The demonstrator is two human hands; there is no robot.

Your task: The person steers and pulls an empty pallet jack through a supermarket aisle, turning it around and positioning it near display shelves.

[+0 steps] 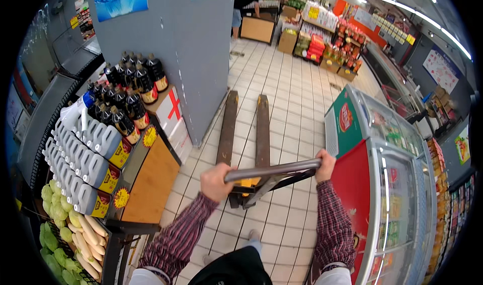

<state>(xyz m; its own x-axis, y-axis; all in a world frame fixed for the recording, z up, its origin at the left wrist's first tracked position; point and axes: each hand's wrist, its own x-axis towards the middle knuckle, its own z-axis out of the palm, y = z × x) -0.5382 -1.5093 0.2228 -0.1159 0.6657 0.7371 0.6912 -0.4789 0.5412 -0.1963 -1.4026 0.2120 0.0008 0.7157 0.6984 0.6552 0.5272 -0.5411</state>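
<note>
My left hand [217, 182] is wrapped around the left end of a grey metal handle bar [279, 170]. At the bar's other end my right hand [325, 166] grips it too. The bar belongs to a pallet jack [245, 198], whose base and small wheels sit on the floor just beyond the handle. Two long brown forks stretch forward from it, the left fork [228, 128] and the right fork [263, 130], with no load on them. Both my forearms wear striped dark-red sleeves.
Close on the left, a display stand [151, 183] carries plastic jugs [92, 168], dark bottles [143, 83], and vegetables [88, 239]. A grey pillar [196, 58] rises beside the left fork. Chest freezers [351, 171] line the right. Farther ahead, a person [247, 5] bends over a counter near stacked goods [317, 32].
</note>
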